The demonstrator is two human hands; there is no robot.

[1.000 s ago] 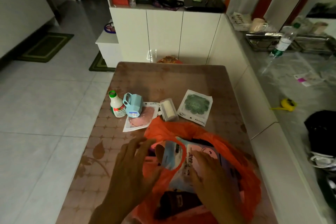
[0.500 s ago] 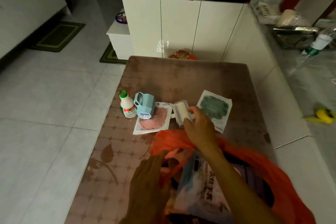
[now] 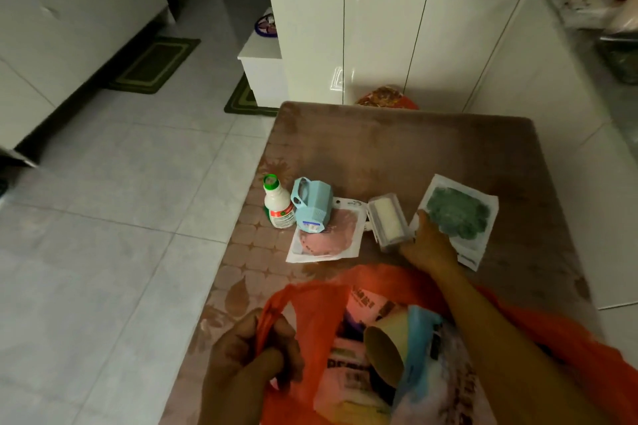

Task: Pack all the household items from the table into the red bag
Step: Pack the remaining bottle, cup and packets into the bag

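Fingers of the right hand, half a second ago on the roller box, are now lying fairly straight on the green packet's near corner, gripping nothing yet. The left hand is pinching the red bag's rim, holding it open on the surface. Bottle, blue case and pink packet are waiting unpacked; the green packet is probably going in next.

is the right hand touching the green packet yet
Touching: in the head view the right hand lies on the near left corner of the green packet, thumb on its edge.
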